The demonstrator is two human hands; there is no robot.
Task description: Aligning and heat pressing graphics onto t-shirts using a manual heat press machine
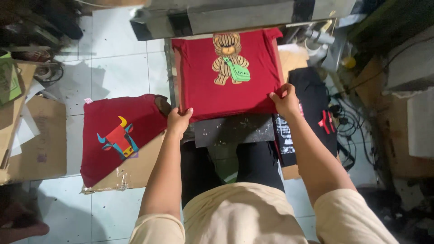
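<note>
- Far left, flat cardboard (38,140) lies on the pale tiled floor (117,72), with clutter above it in shadow.
- Next comes a second red shirt (120,135) with a bull print, spread over a cardboard sheet (135,174) beside the person's left arm.
- Left hand (178,121): fingers curled, pinching the near left corner of the red shirt (228,77), thumb on top of the cloth.
- That red shirt lies flat on the press platen (233,129), directly ahead of the person and under the grey upper plate (239,16); a striped bear print with a green bag faces up in its middle.
- Right hand (285,100): closed on the shirt's near right corner, fingers bunching the hem.
- Just right of that hand, black shirts (312,113) with red and white prints are stacked on a board.
- Far right, cables (350,124) trail over the floor beside a dim wall.
</note>
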